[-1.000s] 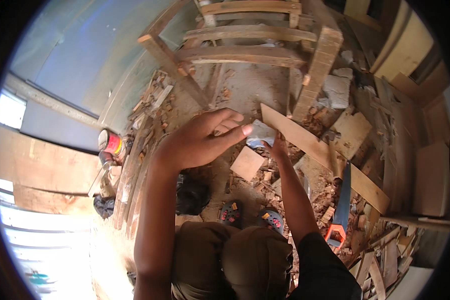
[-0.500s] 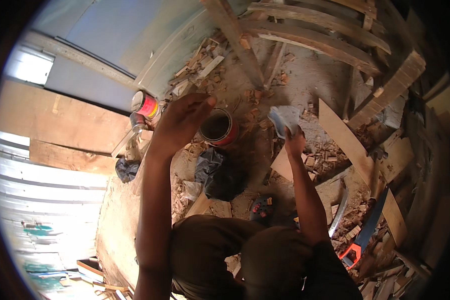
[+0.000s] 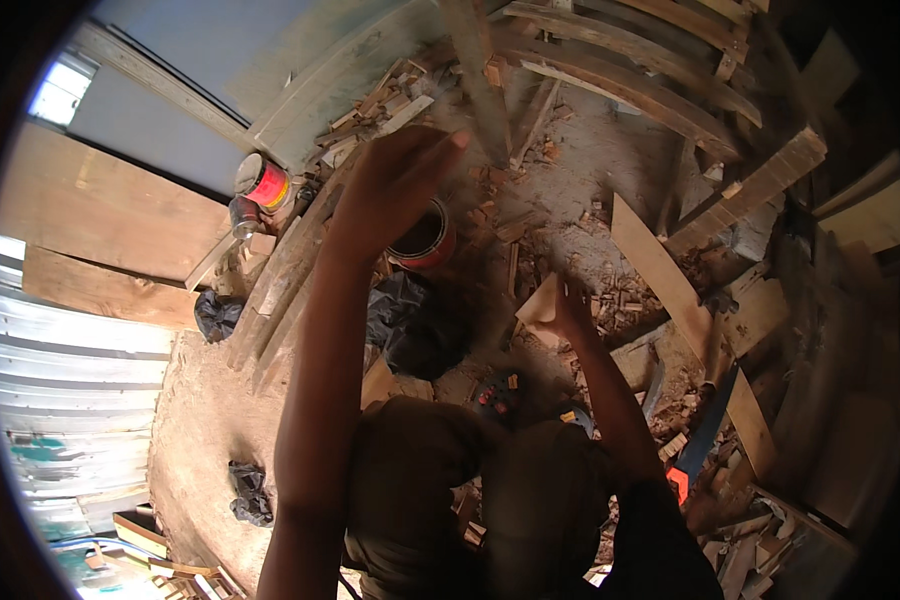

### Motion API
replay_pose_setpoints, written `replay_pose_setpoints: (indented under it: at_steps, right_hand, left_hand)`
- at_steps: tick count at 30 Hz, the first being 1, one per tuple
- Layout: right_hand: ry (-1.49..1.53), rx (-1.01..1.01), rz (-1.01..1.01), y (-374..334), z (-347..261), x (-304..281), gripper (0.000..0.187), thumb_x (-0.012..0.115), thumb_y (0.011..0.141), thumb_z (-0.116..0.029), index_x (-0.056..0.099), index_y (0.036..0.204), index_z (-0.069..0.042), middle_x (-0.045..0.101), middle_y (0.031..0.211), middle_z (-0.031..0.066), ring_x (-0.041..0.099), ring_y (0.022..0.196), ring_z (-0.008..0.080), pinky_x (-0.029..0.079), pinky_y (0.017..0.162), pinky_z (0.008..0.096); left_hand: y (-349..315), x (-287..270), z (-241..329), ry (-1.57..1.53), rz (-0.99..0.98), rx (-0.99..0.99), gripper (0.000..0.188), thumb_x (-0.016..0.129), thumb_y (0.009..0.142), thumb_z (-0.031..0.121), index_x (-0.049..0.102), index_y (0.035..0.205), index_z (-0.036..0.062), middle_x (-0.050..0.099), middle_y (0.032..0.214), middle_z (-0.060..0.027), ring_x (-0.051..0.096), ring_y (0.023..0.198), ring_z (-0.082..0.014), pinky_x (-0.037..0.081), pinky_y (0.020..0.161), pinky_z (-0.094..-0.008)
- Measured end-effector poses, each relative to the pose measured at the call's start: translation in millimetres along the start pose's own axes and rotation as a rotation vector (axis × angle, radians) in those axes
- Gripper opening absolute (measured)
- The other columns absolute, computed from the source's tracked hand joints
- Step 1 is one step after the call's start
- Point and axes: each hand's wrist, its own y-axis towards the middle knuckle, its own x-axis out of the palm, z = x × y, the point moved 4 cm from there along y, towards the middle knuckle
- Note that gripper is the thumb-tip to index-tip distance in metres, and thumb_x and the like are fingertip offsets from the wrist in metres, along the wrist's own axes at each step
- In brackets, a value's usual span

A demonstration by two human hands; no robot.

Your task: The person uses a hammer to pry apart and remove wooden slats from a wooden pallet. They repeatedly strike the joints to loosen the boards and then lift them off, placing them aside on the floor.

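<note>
My left hand (image 3: 395, 190) is raised with its fingers together and a little spread at the tips, holding nothing, above a red open can (image 3: 425, 238) on the sandy ground. My right hand (image 3: 570, 312) reaches down and grips a small flat piece of wood (image 3: 540, 305) by its edge. Wood chips and offcuts lie all around that piece. My knees in dark trousers (image 3: 440, 470) fill the lower middle.
A long plank (image 3: 685, 320) lies to the right, with a handsaw (image 3: 700, 440) with an orange handle beside it. A curved wooden frame (image 3: 630, 85) stands at the top. A red and yellow tin (image 3: 263, 182) and black bags (image 3: 415, 320) lie left of centre.
The view has swung to the left and down. My left hand has moved from over the rubble to above the red can. The right hand keeps its hold on the wood piece.
</note>
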Motion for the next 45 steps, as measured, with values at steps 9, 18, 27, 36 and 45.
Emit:
replay_pose_setpoints:
  at_steps: [9,18,27,36,45]
  right_hand:
    - [0.456,0.382,0.266,-27,74,0,0.045,0.075,0.083,-0.043,0.068,0.091,0.000,0.066,0.079,0.0163,0.066,0.073,0.0288,0.052,0.065,0.0423]
    - [0.891,-0.078,-0.018,-25,-143,-157,0.061,0.066,0.089,-0.055,0.063,0.114,0.001,0.066,0.101,0.0122,0.063,0.094,0.0203,0.050,0.080,0.0362]
    - [0.317,0.335,0.191,-143,84,-109,0.083,0.064,0.084,-0.062,0.050,0.131,0.005,0.059,0.122,0.0249,0.057,0.118,0.0394,0.045,0.101,0.0462]
    - [0.297,1.049,0.029,-374,206,142,0.130,0.065,0.076,-0.073,-0.006,0.154,0.001,0.015,0.157,0.0332,0.024,0.144,0.0450,0.031,0.113,0.0562]
    - [0.465,0.889,0.079,-400,111,109,0.079,0.055,0.088,-0.064,0.045,0.132,0.001,0.060,0.118,0.0266,0.058,0.113,0.0407,0.046,0.097,0.0497]
  left_hand:
    - [-1,15,24,-0.067,0.035,0.080,0.051,0.064,0.091,0.048,0.070,0.098,-0.0022,0.067,0.082,-0.0090,0.061,0.077,-0.0154,0.049,0.072,-0.0302]
    - [-25,-29,4,-0.047,0.181,0.126,0.053,0.065,0.090,0.050,0.070,0.085,-0.0025,0.062,0.068,-0.0104,0.058,0.065,-0.0179,0.047,0.065,-0.0342]
    - [-48,-83,-45,0.096,-0.126,-0.001,0.062,0.060,0.091,0.059,0.063,0.121,0.0043,0.068,0.108,-0.0088,0.062,0.101,-0.0177,0.048,0.089,-0.0338]
    - [-109,2,16,0.060,-0.466,0.282,0.043,0.060,0.098,0.038,0.064,0.111,-0.0030,0.067,0.092,-0.0056,0.062,0.086,-0.0124,0.049,0.079,-0.0276]
    - [-108,25,4,0.252,-0.640,0.052,0.048,0.056,0.098,0.046,0.062,0.112,0.0006,0.069,0.096,-0.0085,0.065,0.087,-0.0156,0.050,0.076,-0.0297]
